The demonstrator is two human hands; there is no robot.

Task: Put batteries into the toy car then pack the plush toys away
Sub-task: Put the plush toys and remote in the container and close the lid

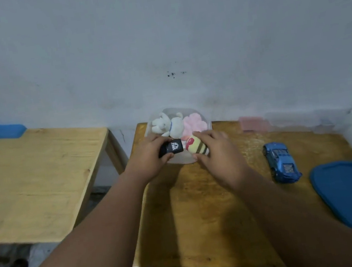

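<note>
1. Hands met over the tub (pixel 207 122) at the table's (pixel 206 220) far edge.
2. Left hand (pixel 149 158) pinched a black toy (pixel 171 147).
3. Right hand (pixel 217 157) gripped a striped plush (pixel 196 147) at the tub's near rim.
4. Car (pixel 281 162) lay well right, untouched.

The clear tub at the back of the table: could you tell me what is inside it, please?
The clear tub holds a white plush and a pink plush. The right hand sets a striped plush at its front; the tub's floor is covered.
</note>
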